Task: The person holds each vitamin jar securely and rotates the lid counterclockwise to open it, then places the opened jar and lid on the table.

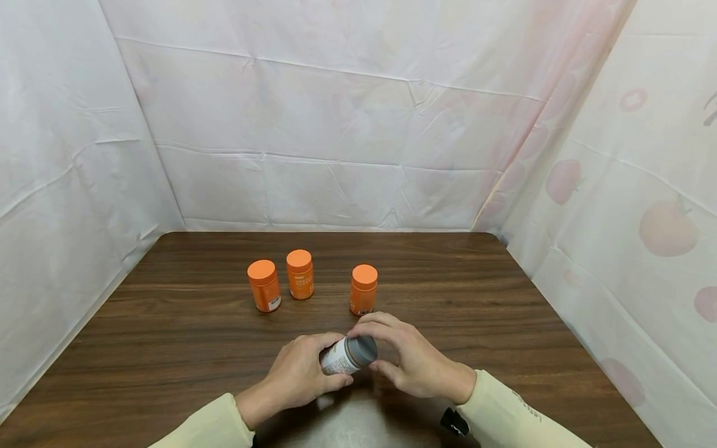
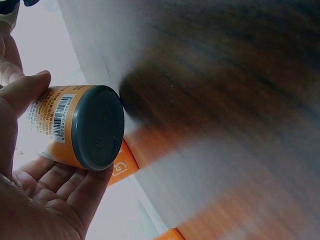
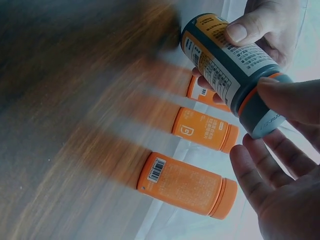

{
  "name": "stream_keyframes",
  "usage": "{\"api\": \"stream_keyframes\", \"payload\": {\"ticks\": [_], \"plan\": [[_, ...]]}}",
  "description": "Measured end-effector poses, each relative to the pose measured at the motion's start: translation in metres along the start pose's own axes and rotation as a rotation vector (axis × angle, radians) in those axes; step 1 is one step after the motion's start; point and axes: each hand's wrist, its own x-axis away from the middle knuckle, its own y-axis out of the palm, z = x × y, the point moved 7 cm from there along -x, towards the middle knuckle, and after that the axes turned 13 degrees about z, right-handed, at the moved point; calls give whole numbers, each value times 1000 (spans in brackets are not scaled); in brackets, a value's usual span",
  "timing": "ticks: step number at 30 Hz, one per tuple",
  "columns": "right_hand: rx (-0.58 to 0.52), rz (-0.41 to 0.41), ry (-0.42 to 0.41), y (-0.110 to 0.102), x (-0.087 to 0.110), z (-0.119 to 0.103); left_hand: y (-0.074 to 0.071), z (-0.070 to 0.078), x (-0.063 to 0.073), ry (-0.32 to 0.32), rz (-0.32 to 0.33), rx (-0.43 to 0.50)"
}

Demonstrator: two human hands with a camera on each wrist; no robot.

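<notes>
A dark grey supplement bottle (image 1: 338, 358) with a white and orange printed label lies tilted above the table, its cap (image 1: 363, 350) pointing right. My left hand (image 1: 299, 371) grips the bottle round its body, thumb on the near side. In the left wrist view its dark base and a barcode show. My right hand (image 1: 417, 358) is at the capped end, with thumb and fingers on either side of the cap. An orange ring (image 3: 252, 95) runs below the cap in the right wrist view, where the right thumb presses close to it.
Three orange bottles with orange caps stand upright on the dark wooden table (image 1: 168, 336): a left one (image 1: 265, 287), a middle one (image 1: 300, 277) and a right one (image 1: 363, 291) just beyond my right hand. Pale curtains (image 1: 336, 124) enclose the table's back and sides.
</notes>
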Motion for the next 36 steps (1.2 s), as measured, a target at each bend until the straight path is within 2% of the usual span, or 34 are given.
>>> {"api": "stream_keyframes", "payload": {"ticks": [10, 14, 22, 29, 36], "plan": [[34, 30, -68, -2, -1, -5, 0, 0, 0, 0, 4, -3], [34, 41, -53, -3, -2, -4, 0, 0, 0, 0, 13, 8], [31, 93, 49, -4, -3, 0, 1, 0, 1, 11, 29, 5], [133, 101, 196, -4, 0, 10, 3, 1, 2, 2, 17, 17], [154, 95, 243, -2, 0, 13, 2, 1, 3, 3, 24, 25]]}}
